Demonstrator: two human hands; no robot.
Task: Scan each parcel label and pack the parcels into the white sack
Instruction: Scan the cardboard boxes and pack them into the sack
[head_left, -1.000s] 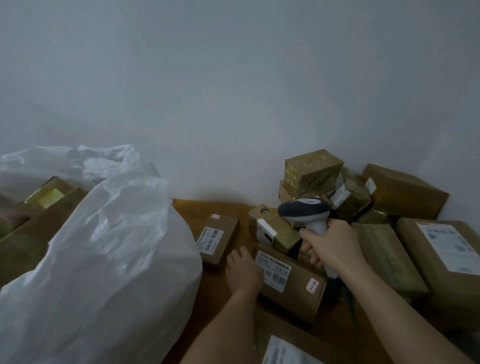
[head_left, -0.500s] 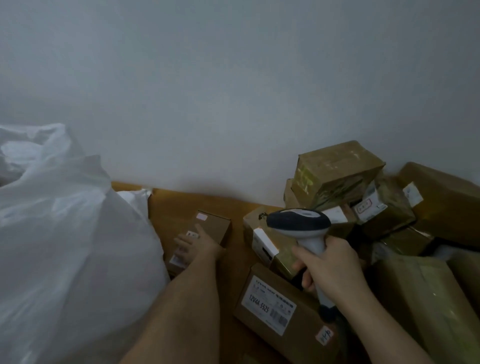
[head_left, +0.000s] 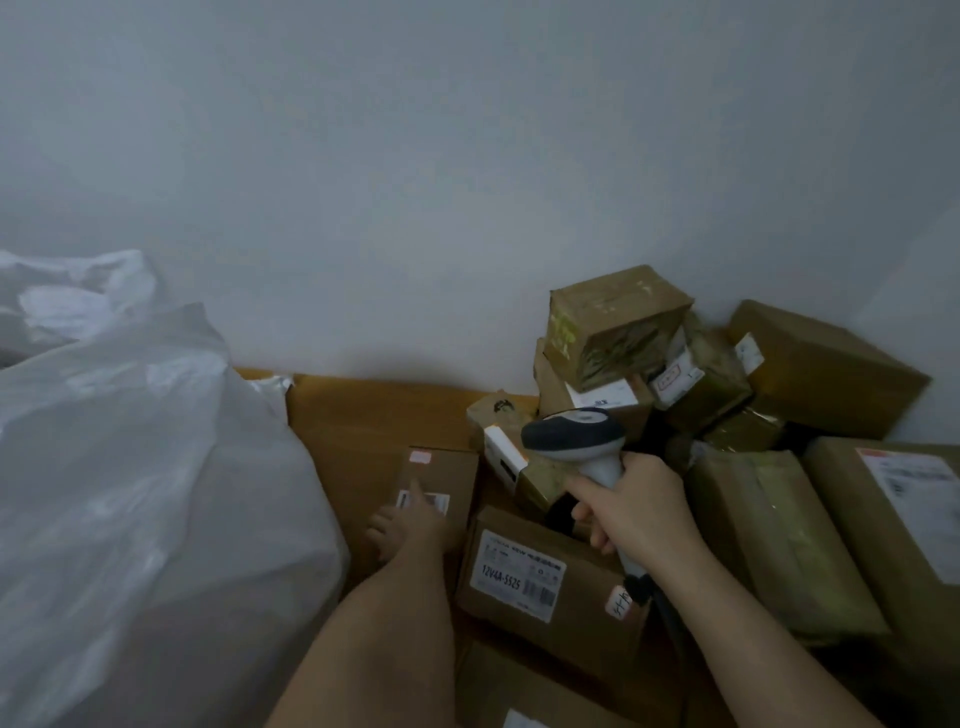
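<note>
My right hand (head_left: 639, 514) grips a grey-and-white barcode scanner (head_left: 576, 436) by its handle, its head pointing left. My left hand (head_left: 410, 525) lies on the near end of a small brown parcel (head_left: 441, 478) with a white label, fingers spread over its top and left side. A brown parcel marked 12V4A-5525 (head_left: 545, 582) sits just right of that hand, under the scanner. The white sack (head_left: 145, 493) bulges at the left, its mouth not visible here.
Several brown cardboard parcels are heaped in the right corner against the wall, the top box (head_left: 618, 322) taped and tilted. A large labelled box (head_left: 904, 514) lies at the far right. Bare wooden floor (head_left: 374, 415) shows between sack and pile.
My left hand moved from the 12V4A-5525 parcel to the small parcel on the left and now rests on it. The scanner stayed in my right hand. The view shifted slightly.
</note>
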